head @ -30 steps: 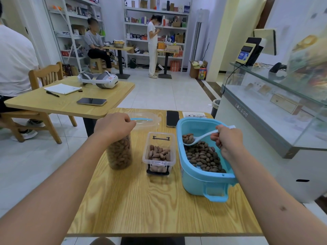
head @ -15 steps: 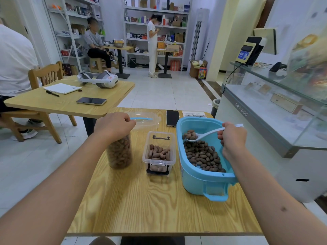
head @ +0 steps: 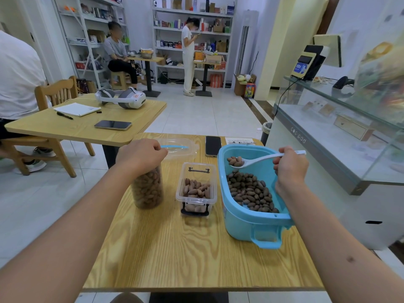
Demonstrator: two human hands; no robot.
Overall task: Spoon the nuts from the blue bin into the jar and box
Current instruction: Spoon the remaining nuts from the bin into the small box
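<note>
Now, with the right hand (head: 290, 166) holding the loaded spoon (head: 258, 160) above the blue bin (head: 244, 217), keep the bowl level and travel left to the box (head: 196, 189). The left hand (head: 140, 156) covers the nearly full jar (head: 147, 189) from above, fingers curled over it, so the box, on the desk between jar and bin, likely takes this load.

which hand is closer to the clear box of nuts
Left. The left hand grips the top of the jar just left of the clear box; the right hand holds the spoon over the blue bin, farther off.
</note>
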